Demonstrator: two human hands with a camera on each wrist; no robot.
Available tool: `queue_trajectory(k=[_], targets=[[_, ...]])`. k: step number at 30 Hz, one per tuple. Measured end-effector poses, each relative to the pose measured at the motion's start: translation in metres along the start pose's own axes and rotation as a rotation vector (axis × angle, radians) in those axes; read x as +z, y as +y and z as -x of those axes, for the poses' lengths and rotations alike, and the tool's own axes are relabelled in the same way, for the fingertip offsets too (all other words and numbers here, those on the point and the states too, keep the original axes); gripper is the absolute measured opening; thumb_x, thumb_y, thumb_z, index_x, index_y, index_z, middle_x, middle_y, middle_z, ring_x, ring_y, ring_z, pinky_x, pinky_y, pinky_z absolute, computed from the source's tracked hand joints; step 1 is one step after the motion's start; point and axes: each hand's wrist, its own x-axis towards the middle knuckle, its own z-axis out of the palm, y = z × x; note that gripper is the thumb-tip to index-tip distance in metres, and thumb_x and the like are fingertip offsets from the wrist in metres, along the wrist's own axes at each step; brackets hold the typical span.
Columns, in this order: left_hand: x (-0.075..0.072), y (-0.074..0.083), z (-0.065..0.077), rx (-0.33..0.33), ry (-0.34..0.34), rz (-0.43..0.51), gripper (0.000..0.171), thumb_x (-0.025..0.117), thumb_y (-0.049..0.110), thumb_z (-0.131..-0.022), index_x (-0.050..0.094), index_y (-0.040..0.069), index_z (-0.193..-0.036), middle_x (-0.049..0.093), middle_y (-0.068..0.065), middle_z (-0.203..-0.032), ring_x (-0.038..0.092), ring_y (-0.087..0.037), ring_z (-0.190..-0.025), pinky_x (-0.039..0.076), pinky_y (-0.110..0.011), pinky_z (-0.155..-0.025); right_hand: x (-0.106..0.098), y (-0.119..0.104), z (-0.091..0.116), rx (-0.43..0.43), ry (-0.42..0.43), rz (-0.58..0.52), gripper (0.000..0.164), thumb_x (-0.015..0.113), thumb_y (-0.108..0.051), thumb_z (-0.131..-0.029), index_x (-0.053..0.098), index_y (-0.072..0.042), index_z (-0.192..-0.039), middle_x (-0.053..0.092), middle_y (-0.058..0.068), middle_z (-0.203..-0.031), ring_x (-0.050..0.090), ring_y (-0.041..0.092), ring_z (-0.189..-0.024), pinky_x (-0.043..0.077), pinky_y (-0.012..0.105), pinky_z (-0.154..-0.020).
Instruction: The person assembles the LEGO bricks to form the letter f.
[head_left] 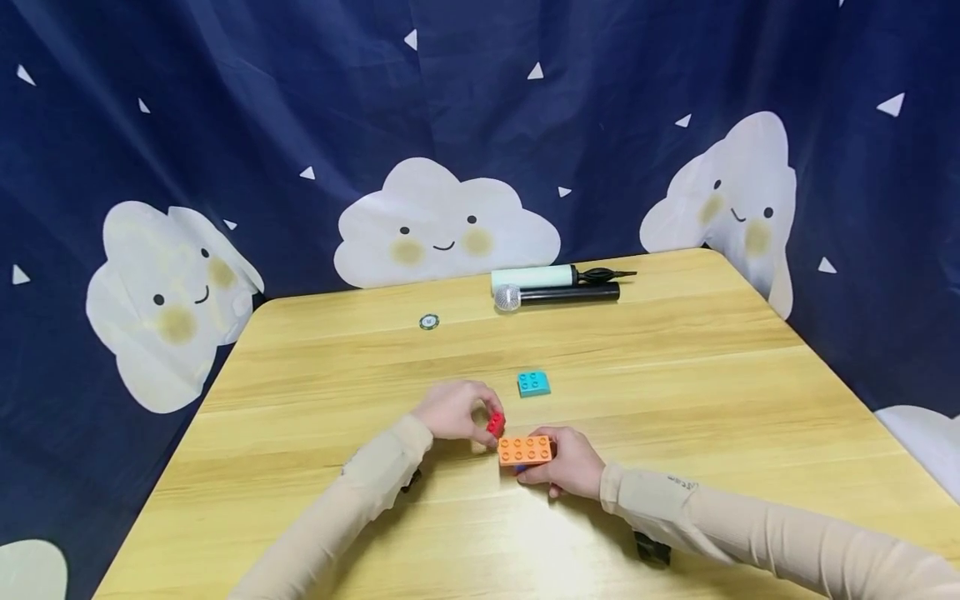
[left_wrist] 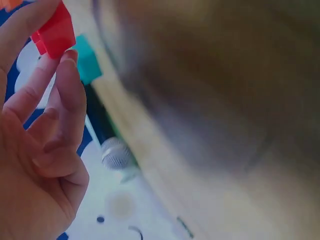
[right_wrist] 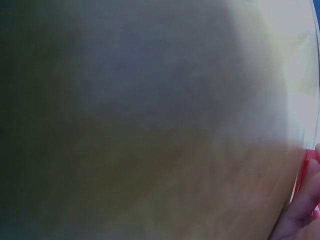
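Note:
My left hand (head_left: 453,410) pinches a small red toy brick (head_left: 496,424) between thumb and fingertips, just left of my right hand. The left wrist view shows that red brick (left_wrist: 59,32) at the fingertips. An orange eight-stud brick (head_left: 524,451) is gripped by my right hand (head_left: 570,465), studs facing up. A bit of blue (head_left: 519,469) peeks out beneath it; the rest is covered by the fingers. In the right wrist view, a red piece (right_wrist: 311,154) shows beside fingers at the right edge. Beyond both hands, a teal brick (head_left: 533,383) lies on the table.
At the table's back lie a black microphone (head_left: 562,293) and a pale mint hand pump (head_left: 532,277) with a black nozzle. A round chip (head_left: 429,322) lies left of them. A dark blue curtain (head_left: 480,100) with clouds hangs behind the wooden table (head_left: 315,358).

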Motion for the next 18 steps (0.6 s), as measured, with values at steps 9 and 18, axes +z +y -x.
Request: queue_trajectory(k=[9,18], targets=[[-0.025,0.015,0.021,-0.01,0.16,0.056,0.032,0.083,0.048,-0.064,0.069,0.034,-0.089,0.066,0.014,-0.069,0.051,0.001,-0.05,0.036,-0.026,-0.055,-0.001,0.002,-0.001,0.009,0.0,0.011,0.04,0.082,-0.011,-0.072,0.064,-0.003,-0.106,0.07,0.003,-0.08,0.052,0.008,-0.041,0.047,0.026,-0.042],[-0.011,0.037,0.027,0.085,0.165,0.036,0.031,0.081,0.047,-0.067,0.067,0.035,-0.092,0.067,0.021,-0.07,0.05,0.011,-0.05,0.035,-0.022,-0.055,0.001,0.0,-0.001,0.014,0.013,0.03,0.038,0.083,-0.012,-0.071,0.064,-0.004,-0.103,0.067,0.003,-0.078,0.052,0.008,-0.041,0.048,0.025,-0.042]])
